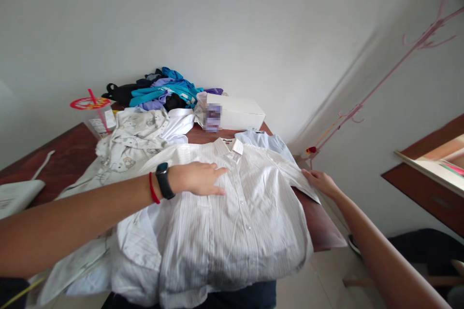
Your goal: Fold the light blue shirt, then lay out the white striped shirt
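Observation:
A white button-up shirt (pixel 261 203) with thin stripes lies front side up across the table, collar away from me. Its lower hem hangs over the near edge. My left hand (pixel 197 178) rests flat on the chest beside the button placket, fingers spread. A black watch and a red cord circle that wrist. At the right, my right hand (pixel 322 182) has its fingers closed on the shirt's sleeve, which is stretched out to that side. Under and left of the shirt lies a pale patterned garment (pixel 126 140). Part of a light blue garment (pixel 264 139) shows behind the right shoulder.
A heap of blue, purple and black clothes (pixel 163 89) sits against the wall, beside a white box (pixel 239 111). A plastic cup (pixel 99 118) with a red straw stands at the back left of the wooden table (pixel 68 154). Right of it rises a pink coat rack (pixel 384 77).

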Motion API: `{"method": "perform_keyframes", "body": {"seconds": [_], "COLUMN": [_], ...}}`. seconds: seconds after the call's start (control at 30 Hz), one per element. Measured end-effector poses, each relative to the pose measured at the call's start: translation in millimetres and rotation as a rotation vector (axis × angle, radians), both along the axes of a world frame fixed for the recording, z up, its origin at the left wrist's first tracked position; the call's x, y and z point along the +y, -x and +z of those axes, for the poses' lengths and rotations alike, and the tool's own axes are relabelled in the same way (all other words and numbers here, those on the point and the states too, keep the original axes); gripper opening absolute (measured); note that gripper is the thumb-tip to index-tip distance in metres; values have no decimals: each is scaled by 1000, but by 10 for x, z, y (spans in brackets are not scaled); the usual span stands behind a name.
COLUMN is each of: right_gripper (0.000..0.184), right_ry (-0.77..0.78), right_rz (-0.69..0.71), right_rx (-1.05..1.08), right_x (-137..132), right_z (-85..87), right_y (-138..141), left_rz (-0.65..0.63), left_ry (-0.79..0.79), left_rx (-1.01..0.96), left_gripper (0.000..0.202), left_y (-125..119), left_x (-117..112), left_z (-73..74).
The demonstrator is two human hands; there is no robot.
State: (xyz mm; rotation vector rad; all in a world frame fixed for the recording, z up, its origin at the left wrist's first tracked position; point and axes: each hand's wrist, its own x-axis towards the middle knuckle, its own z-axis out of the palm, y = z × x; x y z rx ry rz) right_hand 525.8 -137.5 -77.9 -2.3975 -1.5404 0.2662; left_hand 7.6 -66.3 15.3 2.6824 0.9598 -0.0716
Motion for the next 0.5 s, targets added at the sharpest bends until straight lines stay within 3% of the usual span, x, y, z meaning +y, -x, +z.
{"method": "perform_keyframes", "body": {"seconds": [0.1,0.23,0.37,0.5], "right_gripper": [53,56,51,35], "right_ry": [3,9,70,18], "right_rz": [4,-134,-342,-393], "right_rx": [331,737,848,1041], "right_x": [-308,-625,-813,-933], "right_z": [-60,-159,-345,-568], "right_y": [-100,-80,-29,52], "left_rz": [-117,-77,-71,-74], "left_ry": [62,-8,-52,-59], "left_rx": [-11,-28,-103,-151], "left_gripper": [86,83,81,81], "left_y": [-138,-196,-138,-94], "left_x": [-238,-212,-124,-114], "left_z": [-155,-498,-805,-918]}}
